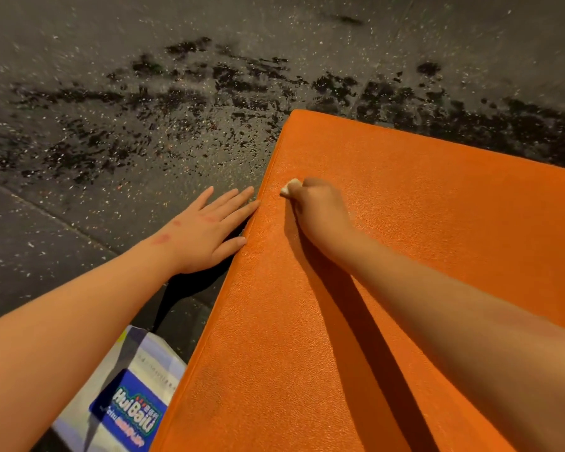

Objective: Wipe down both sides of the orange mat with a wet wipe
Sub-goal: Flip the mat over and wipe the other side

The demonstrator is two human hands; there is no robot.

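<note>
Orange mat [388, 256], flat on the floor [111, 93] and judged padded yet stiffish (best lifted by its left edge), is rubbed with a wet wipe [290, 187] clenched in the right hand [317, 210], the left hand [209, 230] being laid straight-fingered at that edge.

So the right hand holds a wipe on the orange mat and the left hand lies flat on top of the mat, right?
Not quite. In the head view the left hand lies flat on the speckled floor beside the orange mat, fingertips at its edge. The right hand does hold the wet wipe on the mat.
</note>
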